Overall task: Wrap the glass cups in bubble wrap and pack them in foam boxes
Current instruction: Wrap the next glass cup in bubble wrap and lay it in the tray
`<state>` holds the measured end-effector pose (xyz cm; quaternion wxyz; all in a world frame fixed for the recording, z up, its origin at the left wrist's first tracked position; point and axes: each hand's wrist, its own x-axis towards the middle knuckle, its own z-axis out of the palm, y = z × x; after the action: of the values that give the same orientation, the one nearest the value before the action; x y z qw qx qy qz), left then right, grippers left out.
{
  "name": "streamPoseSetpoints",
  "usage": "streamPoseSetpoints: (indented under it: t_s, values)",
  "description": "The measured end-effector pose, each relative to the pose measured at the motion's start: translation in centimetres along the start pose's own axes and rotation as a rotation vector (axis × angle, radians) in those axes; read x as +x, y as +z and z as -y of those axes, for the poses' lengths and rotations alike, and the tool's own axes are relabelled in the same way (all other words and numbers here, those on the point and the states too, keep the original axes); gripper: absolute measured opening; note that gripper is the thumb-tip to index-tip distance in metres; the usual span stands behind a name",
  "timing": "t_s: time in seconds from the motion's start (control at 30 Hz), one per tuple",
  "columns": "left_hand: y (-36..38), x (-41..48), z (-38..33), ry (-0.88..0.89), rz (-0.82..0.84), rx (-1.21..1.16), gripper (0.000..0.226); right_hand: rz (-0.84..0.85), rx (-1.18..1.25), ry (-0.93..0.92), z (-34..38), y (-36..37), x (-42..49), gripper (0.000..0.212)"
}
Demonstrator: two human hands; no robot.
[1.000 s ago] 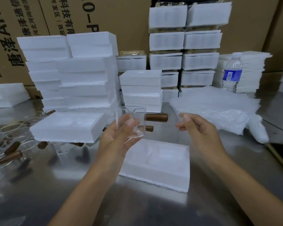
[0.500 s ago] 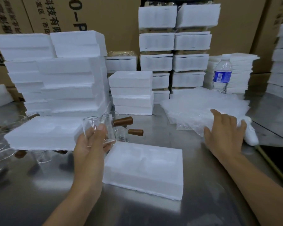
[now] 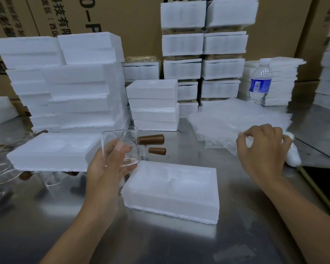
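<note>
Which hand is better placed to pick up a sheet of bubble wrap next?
The right hand: it hovers over the bubble wrap pile, fingers curled. The left hand is occupied holding the glass cup.

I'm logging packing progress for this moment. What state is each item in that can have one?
glass cup: unwrapped, held up in the left hand
right hand: pinching the bubble wrap, which lies in a pile
foam box: open, nothing in its cavities
foam tray: open, nothing in it
water bottle: upright, capped
</note>
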<state>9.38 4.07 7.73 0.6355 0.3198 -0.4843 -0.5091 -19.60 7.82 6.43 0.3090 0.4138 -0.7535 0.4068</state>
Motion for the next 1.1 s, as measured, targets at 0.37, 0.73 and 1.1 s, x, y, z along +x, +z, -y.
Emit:
streamPoseSetpoints:
  t_s: [0.37,0.73,1.1]
  values:
    - [-0.5,0.4,-2.2,0.058,-0.077,-0.125,0.049,0.507,0.470,-0.665,8.1,-4.6,-3.2,0.026]
    - [-1.3,0.9,-3.4,0.067,-0.154,-0.177,0.043,0.673,0.386,-0.781,8.1,-5.4,-2.8,0.022]
    - [0.5,-1.0,-2.3,0.116,0.145,0.017,0.064,0.313,0.497,-0.525,8.5,-5.1,-3.4,0.049]
